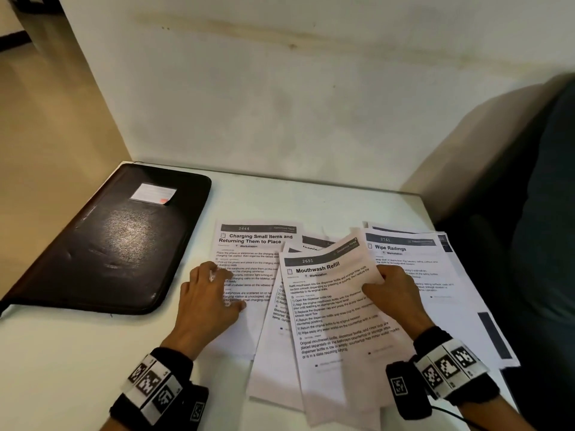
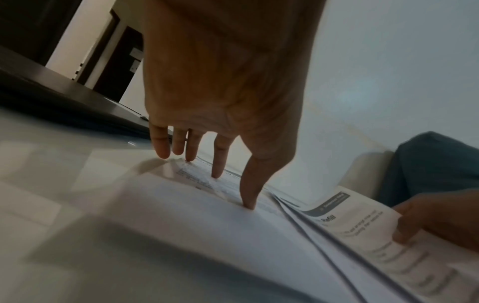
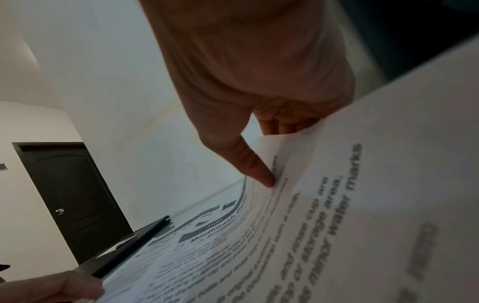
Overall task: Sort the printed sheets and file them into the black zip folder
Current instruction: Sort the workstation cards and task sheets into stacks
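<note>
Wrist bands with coded markers (image 1: pixel 154 388) lie nearest the camera. Black zip folder (image 1: pixel 109 244), closed, lies flat at the table's (image 1: pixel 62 353) far left corner. Left hand (image 1: pixel 209 301), fingers (image 2: pixel 219 160) spread, presses the "Charging Small Items" sheet (image 1: pixel 249 259). Right hand (image 1: pixel 392 298) pinches the raised "Mouthwash Refill" sheet (image 1: pixel 336 312) between thumb and fingers (image 3: pixel 259 164); "Wipe Railings" sheet (image 1: pixel 435 275) lies towards the table's right edge.

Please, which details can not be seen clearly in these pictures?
- Title of the middle printed sheet, head view: covered by the "Mouthwash Refill" sheet.
- Right hand fingers, head view: hidden under that sheet.
- Small white label on the black zip folder: text too small.
- Left wrist view: near paper blurred.
</note>
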